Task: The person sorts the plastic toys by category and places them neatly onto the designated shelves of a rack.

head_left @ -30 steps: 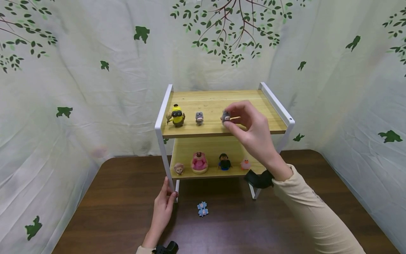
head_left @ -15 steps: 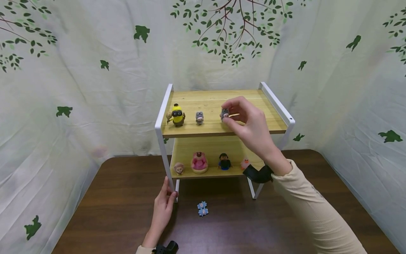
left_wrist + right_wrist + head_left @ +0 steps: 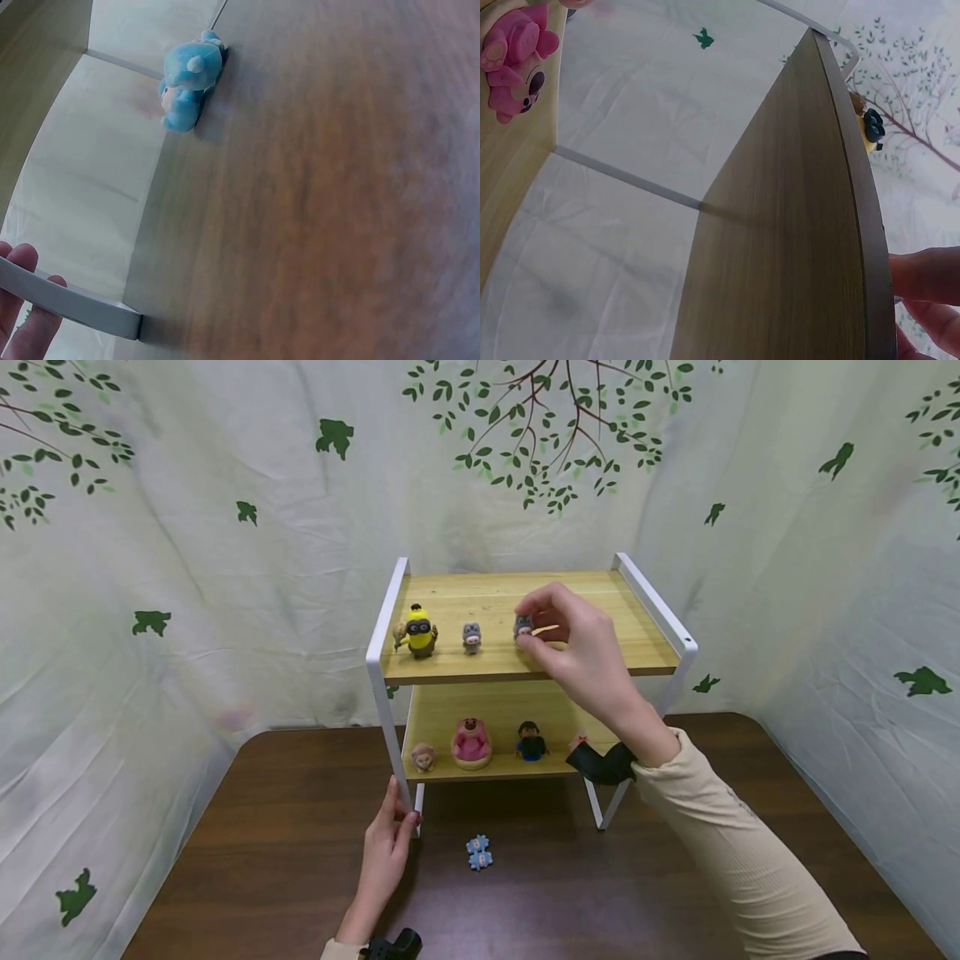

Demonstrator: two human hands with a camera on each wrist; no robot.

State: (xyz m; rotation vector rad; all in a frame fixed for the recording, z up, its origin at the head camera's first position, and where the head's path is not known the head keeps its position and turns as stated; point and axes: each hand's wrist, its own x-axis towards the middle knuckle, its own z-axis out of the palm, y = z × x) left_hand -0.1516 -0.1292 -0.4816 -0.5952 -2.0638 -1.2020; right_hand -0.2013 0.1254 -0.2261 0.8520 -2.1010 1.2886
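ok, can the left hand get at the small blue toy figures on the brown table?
Probably yes: nothing stands between the left hand and the blue figures, though it would first need to release the white shelf leg.

At the right border, fingers of the right hand [image 3: 931,276] are close to the edge of the upper board [image 3: 780,180]. Beyond this edge, a yellow figure [image 3: 869,130] is partly hidden. At upper left, a pink bear [image 3: 519,56] is on the lower board [image 3: 514,161]. A grey bar [image 3: 628,178] goes between both boards, before a white cloth [image 3: 656,90].
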